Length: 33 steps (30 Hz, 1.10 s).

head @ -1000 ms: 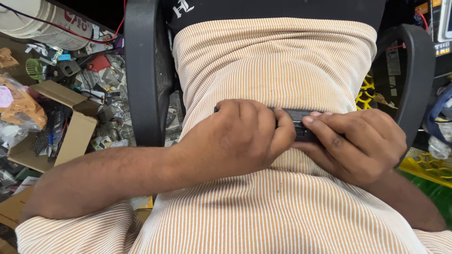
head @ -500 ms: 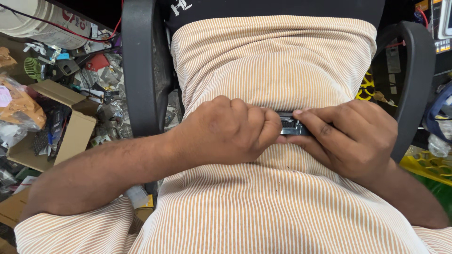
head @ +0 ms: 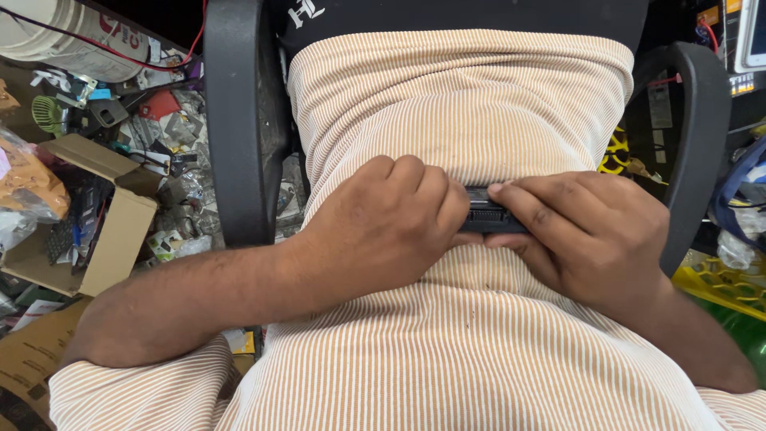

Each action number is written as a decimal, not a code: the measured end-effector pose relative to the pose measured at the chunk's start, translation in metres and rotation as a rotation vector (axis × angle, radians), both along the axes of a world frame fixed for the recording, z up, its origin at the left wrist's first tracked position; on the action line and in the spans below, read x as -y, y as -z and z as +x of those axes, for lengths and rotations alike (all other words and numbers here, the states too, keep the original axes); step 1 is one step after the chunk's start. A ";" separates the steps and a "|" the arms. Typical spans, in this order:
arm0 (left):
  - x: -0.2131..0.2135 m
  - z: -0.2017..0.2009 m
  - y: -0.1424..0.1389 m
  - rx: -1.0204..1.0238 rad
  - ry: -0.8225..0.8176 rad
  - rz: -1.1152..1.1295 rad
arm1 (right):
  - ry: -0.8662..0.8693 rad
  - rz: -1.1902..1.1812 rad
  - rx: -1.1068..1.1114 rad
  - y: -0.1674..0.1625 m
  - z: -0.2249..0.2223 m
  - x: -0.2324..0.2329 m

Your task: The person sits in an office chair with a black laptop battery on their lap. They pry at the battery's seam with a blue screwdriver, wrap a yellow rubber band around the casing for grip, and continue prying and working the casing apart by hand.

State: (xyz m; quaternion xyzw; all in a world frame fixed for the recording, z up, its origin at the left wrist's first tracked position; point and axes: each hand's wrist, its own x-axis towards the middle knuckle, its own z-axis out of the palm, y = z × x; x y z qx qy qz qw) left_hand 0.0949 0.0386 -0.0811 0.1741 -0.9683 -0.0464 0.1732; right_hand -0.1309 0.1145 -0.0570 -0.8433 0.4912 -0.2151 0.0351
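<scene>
Black slim part (head: 488,215) | between both hands | left hand (head: 383,231) fingers, right hand (head: 582,231) fingers clamped on its ends

Bright, even light falls from above; soft shadows sit under the left hand (head: 383,231) and right hand (head: 582,235). Focus is sharp centrally; wide-angle distortion bends the edges.

Orange-and-white pinstriped shirt (head: 479,351), black slotted part (head: 488,216), black chair armrests (head: 239,120), brown cardboard box (head: 112,231), yellow crate (head: 718,279) showing at right.
</scene>
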 end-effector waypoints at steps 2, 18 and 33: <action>-0.001 0.001 0.002 0.014 0.020 -0.009 | -0.019 -0.030 -0.005 0.002 0.000 0.000; -0.014 0.003 -0.002 -0.135 -0.115 -0.156 | -0.026 -0.208 -0.208 -0.007 0.007 -0.006; -0.009 0.005 0.009 -0.159 -0.035 -0.189 | 0.016 -0.201 0.170 0.018 -0.013 -0.019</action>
